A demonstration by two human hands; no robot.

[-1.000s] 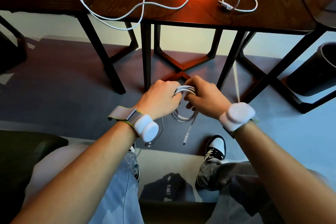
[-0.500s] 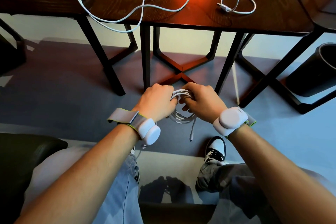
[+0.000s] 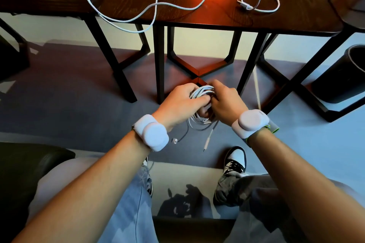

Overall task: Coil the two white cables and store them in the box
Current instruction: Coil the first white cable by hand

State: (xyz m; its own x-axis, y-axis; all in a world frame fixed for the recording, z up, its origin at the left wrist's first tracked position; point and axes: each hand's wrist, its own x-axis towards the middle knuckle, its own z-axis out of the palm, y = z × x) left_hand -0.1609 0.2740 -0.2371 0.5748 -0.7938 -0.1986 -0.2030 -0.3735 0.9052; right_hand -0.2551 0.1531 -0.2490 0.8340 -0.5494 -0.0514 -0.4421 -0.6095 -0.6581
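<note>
Two bare hands are held close together in front of the seated person's knees, below the near edge of the dark brown wooden table, and a bundle of coiled thin white cable is gripped between them. The left hand is closed around the left side of the coil, its fingers laid over the top strands. The right hand is closed on the right side, its fingertips pinched at the upper loops. The lower loops of the coil are seen hanging beneath the hands, and two loose ends dangle from it: a white plug end straight down, and a small white connector lower left beside the left wrist. A white padded wrist device is worn on the left wrist and another on the right. A second long white cable is left uncoiled on the table top, snaking from the left across to a small loop at the right, with one bend hanging over the near edge. A dark cylindrical bin is seen on the floor at the right. No box can be made out
</note>
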